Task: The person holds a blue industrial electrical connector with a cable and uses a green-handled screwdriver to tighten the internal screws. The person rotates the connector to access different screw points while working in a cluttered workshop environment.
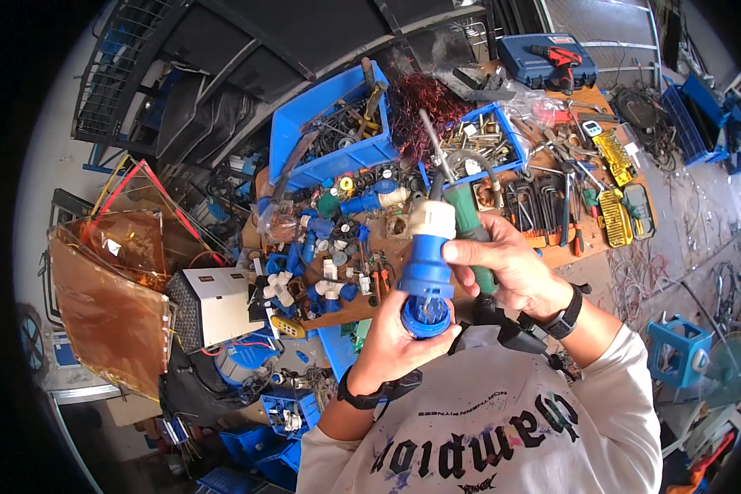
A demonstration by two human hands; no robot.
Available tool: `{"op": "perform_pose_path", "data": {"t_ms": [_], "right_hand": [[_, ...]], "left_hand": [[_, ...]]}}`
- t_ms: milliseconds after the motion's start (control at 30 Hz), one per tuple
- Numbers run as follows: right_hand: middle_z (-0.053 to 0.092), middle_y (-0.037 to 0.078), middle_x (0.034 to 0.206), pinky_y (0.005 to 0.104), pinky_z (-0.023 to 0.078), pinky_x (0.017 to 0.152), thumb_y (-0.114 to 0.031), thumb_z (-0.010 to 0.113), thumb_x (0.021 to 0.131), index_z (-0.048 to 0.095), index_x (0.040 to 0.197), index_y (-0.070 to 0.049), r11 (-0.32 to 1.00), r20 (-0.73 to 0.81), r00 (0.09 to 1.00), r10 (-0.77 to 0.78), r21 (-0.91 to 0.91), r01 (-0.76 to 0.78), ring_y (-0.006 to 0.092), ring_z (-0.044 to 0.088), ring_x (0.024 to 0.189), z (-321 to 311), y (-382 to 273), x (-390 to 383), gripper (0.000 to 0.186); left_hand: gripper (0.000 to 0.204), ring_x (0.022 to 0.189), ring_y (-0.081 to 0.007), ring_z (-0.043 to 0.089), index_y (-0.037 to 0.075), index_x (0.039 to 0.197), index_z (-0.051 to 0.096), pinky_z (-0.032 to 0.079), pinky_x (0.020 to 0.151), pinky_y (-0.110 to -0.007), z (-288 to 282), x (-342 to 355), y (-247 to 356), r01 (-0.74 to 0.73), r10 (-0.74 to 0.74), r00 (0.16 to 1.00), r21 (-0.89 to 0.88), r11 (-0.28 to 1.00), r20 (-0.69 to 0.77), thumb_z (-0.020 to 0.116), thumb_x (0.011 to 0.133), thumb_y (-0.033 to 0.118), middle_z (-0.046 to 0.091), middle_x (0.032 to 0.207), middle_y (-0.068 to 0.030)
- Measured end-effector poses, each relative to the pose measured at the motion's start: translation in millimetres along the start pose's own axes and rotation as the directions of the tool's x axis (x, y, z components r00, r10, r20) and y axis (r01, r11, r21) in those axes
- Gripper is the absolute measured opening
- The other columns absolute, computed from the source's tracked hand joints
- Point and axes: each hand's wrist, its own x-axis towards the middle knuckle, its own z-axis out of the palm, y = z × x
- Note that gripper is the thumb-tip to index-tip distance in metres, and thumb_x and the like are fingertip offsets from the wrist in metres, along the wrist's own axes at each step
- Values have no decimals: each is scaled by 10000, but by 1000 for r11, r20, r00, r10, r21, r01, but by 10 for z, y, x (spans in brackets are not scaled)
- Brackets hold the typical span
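A blue industrial plug (430, 262) with a cream collar is held upright in front of my chest. Its ring-shaped open end, with metal pins inside, faces down toward me. My left hand (399, 342) wraps round that lower end. In my right hand (506, 262) is a green-handled tool (467, 216), its long metal shaft pointing away over the table; its exact kind is unclear. The right thumb reaches across to the plug's side. A dark cable bends near the collar, and where it joins is partly hidden.
Beyond my hands, the wooden table (580, 247) carries a blue crate (317, 165) of tools, a smaller blue tray (514, 148) of brass-coloured parts, loose plugs, hex keys (528, 206) and a red drill (561, 62). A brown sheet-covered box (107, 296) stands left; a turquoise frame (679, 350) stands right.
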Motion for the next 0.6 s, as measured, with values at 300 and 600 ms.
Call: {"op": "perform_pose_path", "data": {"t_ms": [300,600], "right_hand": [[596,17,735,205,429,419,-155,723,822,581,1003,-25,991,-78,989,-126,36,129,62,537,525,-51,-217,-68,264],[546,-1,657,203,411,422,-176,678,860,547,950,-49,984,-194,981,8,174,27,74,518,525,-194,-117,-119,204]], "left_hand": [[549,800,-87,555,35,1159,414,449,745,-247,-77,35,-11,-150,149,987,13,989,63,736,719,-27,589,872,-42],[719,831,-175,577,-10,1279,277,461,786,-295,-164,40,-11,-507,527,850,282,815,5,691,692,-26,572,950,-142]]}}
